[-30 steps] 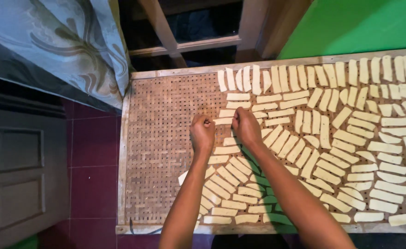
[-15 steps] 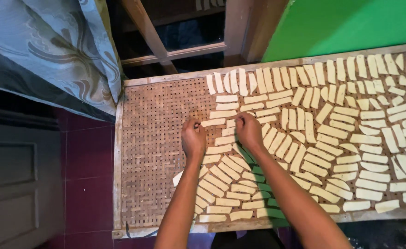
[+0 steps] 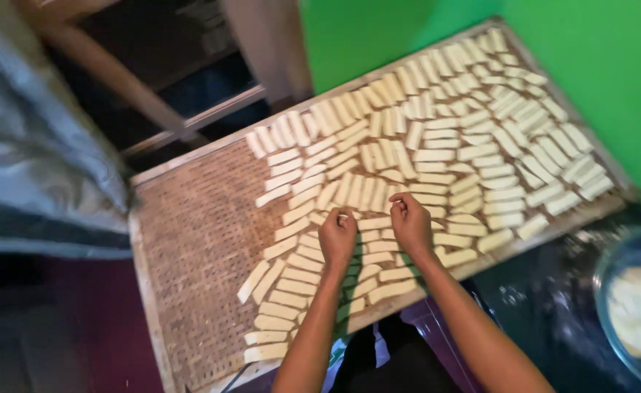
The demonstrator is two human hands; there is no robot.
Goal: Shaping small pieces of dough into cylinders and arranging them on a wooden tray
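While both hands are held close together over the woven tray, the left hand is curled down onto a pale strip, and the right hand is curled too; what it grips cannot be told. Far too many strips are laid out to be counted. One glass bowl is seen at the right.

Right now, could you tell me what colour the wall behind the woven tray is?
Bright green wall, seen in the head view.
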